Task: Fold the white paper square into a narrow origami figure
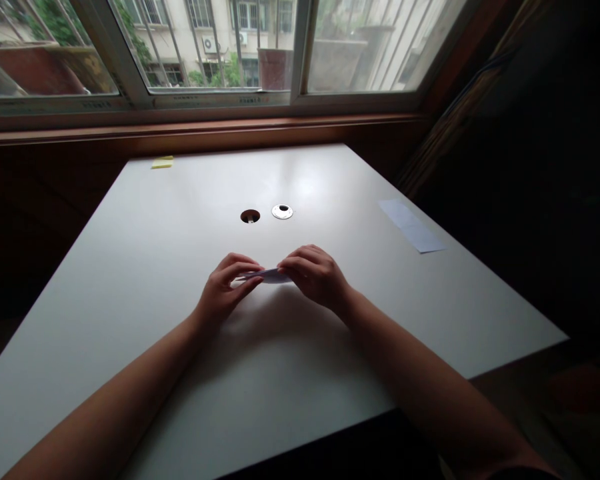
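The folded paper [271, 275] is pinched at its ends by left hand [226, 287] and right hand [318, 275] over the desk [145, 267], 6 o'clock from the cable hole [250, 216]. A fold is judged in hand; creasing calls for aligned edges.

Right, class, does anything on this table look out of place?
Yes: a round white cap lies loose on the table beside an open hole, seemingly its cover left off. The folded paper looks fine.

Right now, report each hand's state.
Left hand: closed, pinching the folded paper.
Right hand: closed, pinching the same paper.
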{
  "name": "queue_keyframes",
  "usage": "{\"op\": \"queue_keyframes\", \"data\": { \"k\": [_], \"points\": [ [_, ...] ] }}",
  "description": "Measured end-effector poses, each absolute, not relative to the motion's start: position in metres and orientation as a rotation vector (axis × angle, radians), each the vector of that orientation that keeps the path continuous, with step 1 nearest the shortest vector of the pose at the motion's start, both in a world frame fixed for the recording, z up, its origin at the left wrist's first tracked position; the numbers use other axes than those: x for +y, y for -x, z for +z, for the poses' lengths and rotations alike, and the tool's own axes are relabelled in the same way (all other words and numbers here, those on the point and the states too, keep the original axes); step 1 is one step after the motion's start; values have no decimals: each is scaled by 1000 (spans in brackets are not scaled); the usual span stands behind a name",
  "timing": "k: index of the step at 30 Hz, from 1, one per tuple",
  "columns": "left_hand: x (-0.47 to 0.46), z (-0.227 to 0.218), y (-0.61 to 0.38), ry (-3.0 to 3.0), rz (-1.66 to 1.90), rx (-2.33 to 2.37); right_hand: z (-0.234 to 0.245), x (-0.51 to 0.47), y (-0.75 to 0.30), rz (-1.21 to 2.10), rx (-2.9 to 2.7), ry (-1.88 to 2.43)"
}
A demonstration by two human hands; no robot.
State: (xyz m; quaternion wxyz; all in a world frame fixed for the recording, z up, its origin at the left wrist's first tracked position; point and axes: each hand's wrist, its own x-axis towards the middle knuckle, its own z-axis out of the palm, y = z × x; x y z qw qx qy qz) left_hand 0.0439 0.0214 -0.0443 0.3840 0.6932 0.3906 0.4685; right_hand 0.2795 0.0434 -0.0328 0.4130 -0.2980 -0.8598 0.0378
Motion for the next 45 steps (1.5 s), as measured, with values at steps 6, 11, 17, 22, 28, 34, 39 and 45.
{"op": "queue_keyframes", "data": {
  "k": [6, 11, 17, 22, 28, 34, 39, 45],
  "points": [
    [17, -43, -42, -1725, 1067, 1014, -34, 42, -277, 313, -2121, 811],
    [20, -40, -40, -1528, 955, 1062, -32, 45, -280, 618, -2039, 916],
    [28, -48, -36, -1310, 973, 1078, -29, 51, -285, 1197, -1765, 1137],
    [29, -48, -36, -1343, 967, 1083, -31, 55, -289, 1439, -1624, 1223],
    [25, -41, -39, -1668, 884, 1206, -30, 53, -291, 1469, -1669, 1211],
    [27, -43, -39, -1832, 903, 1211, -29, 54, -294, 1441, -1762, 1245],
    [28, -43, -39, -1910, 874, 1201, -30, 54, -294, 1405, -1880, 1246],
    [29, -42, -39, -1927, 799, 1219, -30, 52, -292, 1357, -1957, 1187]
  ]
}}
